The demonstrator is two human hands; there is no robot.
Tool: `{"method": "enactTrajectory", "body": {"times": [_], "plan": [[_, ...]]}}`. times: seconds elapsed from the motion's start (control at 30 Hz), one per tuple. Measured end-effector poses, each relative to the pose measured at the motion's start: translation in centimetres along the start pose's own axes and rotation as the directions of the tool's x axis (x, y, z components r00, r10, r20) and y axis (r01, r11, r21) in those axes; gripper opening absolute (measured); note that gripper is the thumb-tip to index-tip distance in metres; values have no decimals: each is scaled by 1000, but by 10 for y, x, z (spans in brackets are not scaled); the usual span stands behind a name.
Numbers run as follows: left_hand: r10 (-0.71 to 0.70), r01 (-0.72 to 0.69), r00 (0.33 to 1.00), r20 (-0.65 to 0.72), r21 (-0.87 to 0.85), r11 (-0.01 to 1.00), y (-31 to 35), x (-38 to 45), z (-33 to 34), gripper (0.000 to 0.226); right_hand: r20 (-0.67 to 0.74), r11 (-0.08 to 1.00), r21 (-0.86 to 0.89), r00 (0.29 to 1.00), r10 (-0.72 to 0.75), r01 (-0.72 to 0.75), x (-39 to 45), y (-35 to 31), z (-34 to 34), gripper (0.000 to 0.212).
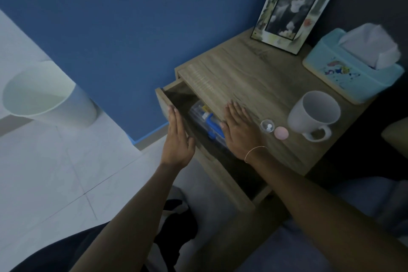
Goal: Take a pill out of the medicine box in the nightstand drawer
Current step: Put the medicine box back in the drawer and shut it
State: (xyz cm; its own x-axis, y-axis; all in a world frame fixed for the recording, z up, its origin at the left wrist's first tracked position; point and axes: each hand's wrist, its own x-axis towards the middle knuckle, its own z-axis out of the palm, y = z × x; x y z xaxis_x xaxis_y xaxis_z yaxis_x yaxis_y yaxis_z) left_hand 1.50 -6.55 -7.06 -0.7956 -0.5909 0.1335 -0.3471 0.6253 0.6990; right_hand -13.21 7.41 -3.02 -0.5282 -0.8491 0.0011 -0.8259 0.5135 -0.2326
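The wooden nightstand's top drawer (163,104) stands partly pulled out. Inside it lies a clear plastic medicine box (205,117) with a blue latch, partly hidden under the nightstand top. My left hand (177,139) is flat with straight fingers against the outer face of the drawer front. My right hand (239,128) rests palm down on the front edge of the nightstand top (254,77), above the box, holding nothing. Just right of that hand sit a small clear round cup (267,125) with a white pill (269,127) in it and a pink round lid (281,133).
A grey mug (314,115) stands right of the pink lid. A light-blue tissue box (351,66) and a picture frame (295,9) are at the back. A white bin (46,93) stands on the tiled floor to the left. A blue wall runs behind.
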Motion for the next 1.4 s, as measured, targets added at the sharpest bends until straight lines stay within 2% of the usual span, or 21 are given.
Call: {"method": "enactTrajectory", "body": {"times": [0.1,0.23,0.5,0.7,0.9,1.1,1.23,1.33,1.4], "plan": [[42,-40,999,32,-61,997,1,11,6,88,-3,1000,3,1000,-15,15,0,-1,-1,57],[11,-3,994,108,-72,997,7,23,8,104,-9,1000,1,1000,-11,11,-1,-2,-3,57],[60,-44,983,176,-94,995,21,51,18,106,-37,1000,6,999,-10,10,1,-2,-1,56],[48,-29,993,106,-177,984,28,43,38,102,-34,1000,26,999,-8,9,2,-1,-1,58],[-53,82,991,126,-237,968,37,41,43,104,-44,1000,10,999,-4,5,1,0,1,59],[1,22,991,136,-169,985,30,44,37,102,-47,1000,6,999,-8,8,2,0,2,60],[8,10,981,195,-88,996,34,43,34,100,-48,1000,10,999,-10,10,2,0,3,59],[-10,0,994,112,90,996,36,42,30,93,-58,1000,20,998,-10,11,3,1,4,57],[60,-67,997,46,163,984,35,44,24,86,-65,1000,16,998,-7,8,2,1,5,56]]}}
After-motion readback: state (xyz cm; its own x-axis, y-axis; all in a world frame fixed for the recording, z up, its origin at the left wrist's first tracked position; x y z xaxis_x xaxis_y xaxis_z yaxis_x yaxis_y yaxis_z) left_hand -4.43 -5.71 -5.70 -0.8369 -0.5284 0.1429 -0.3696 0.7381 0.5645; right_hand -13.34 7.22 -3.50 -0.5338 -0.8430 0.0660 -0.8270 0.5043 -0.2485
